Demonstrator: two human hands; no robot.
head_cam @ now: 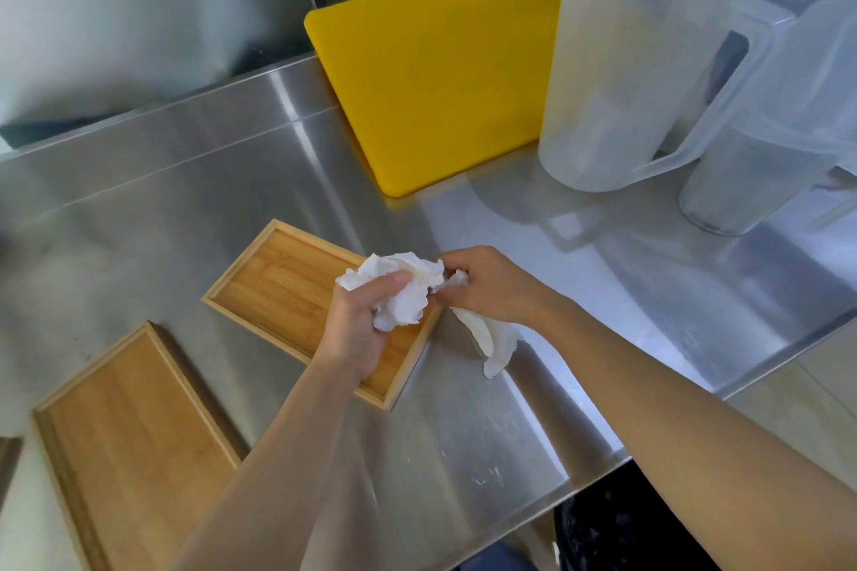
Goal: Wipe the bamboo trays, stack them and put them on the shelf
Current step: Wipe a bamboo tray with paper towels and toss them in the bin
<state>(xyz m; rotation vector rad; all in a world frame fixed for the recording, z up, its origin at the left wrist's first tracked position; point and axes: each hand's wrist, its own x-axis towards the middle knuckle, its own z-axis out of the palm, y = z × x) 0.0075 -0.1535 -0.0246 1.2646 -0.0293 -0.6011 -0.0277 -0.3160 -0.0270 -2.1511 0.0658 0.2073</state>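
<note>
The steel counter (185,199) filled the view and carried everything noted. At one o'clock a yellow cutting board (440,74) leaned against the back wall, with a large translucent jug (617,74) at two o'clock and a smaller jug (751,181) just beside it; whether either held anything could not be told through the frosted plastic. Two bamboo trays lay flat and apart: the near tray (134,445) at eight o'clock, the centre tray (287,287) at mid-frame, both showing bare floors within raised rims. Above the centre tray's right end the left hand (357,329) was closed around a bunched white paper towel (403,292), and the right hand (487,287) pinched the same towel, a loose tail hanging toward the counter. The trays appeared light, rigid and shallow, likely to skate on polished steel under wiping pressure; steadying one by a long rim would seem advisable. The towel was soft and would tear easily if wet. No tray was stacked, and no shelf was identified.
</note>
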